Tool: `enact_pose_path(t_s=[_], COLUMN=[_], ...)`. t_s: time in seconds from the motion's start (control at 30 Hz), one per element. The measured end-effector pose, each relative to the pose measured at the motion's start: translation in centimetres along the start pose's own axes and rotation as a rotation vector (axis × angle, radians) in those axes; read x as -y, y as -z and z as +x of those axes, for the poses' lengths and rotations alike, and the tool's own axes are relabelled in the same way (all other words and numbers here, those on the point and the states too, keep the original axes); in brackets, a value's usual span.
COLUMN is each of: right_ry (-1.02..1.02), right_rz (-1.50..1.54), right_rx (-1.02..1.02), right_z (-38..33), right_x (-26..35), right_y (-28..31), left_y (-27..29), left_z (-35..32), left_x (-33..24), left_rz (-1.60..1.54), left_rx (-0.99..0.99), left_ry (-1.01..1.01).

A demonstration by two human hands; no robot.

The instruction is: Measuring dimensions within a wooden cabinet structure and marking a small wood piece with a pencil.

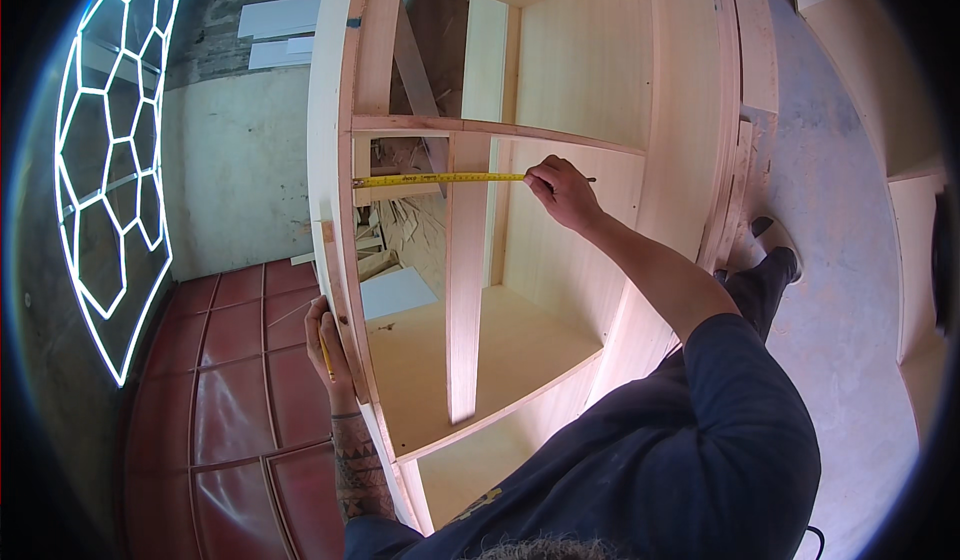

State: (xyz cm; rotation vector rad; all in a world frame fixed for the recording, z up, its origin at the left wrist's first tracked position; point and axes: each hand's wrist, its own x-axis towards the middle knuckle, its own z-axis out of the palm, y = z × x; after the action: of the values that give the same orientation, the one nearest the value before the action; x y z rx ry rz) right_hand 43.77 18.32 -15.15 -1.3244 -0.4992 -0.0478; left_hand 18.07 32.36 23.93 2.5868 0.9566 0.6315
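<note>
A wooden cabinet carcass (332, 90) with light wood panels stands in front of me. Across one of its bays runs the yellow blade of a tape measure (440, 178), from the left side panel to my right hand (562, 192). My right hand is closed on the tape; its case is hidden, and a thin dark tip pokes out past the fingers. My left hand (330, 345) rests against the outer left edge of the carcass. A slim yellow pencil (326, 356) is held between its fingers. Behind the tape, a narrow upright board (464, 280) divides the bay.
A horizontal rail (500, 130) crosses above the tape. Offcuts and a white sheet (398, 293) lie beyond the carcass. Red panels (235, 400) stand at lower left, beneath a glowing hexagon light (120, 140). Boards (755, 50) lie along the right side, on the grey floor (830, 310).
</note>
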Motion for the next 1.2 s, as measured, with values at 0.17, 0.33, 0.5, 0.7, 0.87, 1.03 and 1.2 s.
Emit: enact_pose_path(t_s=[0.17, 0.33, 0.5, 0.7, 0.87, 1.03, 1.2], right_ry=[-0.010, -0.001, 0.002, -0.016, -0.005, -0.014, 0.011], right_rz=[-0.009, 0.002, -0.001, -0.006, -0.010, -0.013, -0.005], right_rx=[0.009, 0.014, 0.015, 0.031, 0.044, 0.067, 0.076], right_z=[-0.1, -0.1, 0.0, 0.3, 0.1, -0.1, 0.1], right_x=[-0.1, -0.1, -0.3, -0.4, -0.6, -0.3, -0.5], right_y=[0.1, -0.1, -0.2, -0.4, -0.3, 0.3, 0.6], left_y=[-0.1, 0.8, 0.6, 0.7, 1.0, 0.3, 0.0], left_z=[0.0, 0.2, 0.2, 0.3, 0.3, -0.3, -0.4], left_x=[-0.1, 1.0, 0.7, 0.7, 1.6, -0.2, -1.2], left_rz=[0.019, 0.065, 0.095, 0.057, 0.085, 0.127, 0.188], left_rx=[0.009, 0.024, 0.025, 0.021, 0.009, 0.002, -0.022], left_ry=[-0.011, -0.055, -0.049, -0.017, -0.050, -0.085, -0.084])
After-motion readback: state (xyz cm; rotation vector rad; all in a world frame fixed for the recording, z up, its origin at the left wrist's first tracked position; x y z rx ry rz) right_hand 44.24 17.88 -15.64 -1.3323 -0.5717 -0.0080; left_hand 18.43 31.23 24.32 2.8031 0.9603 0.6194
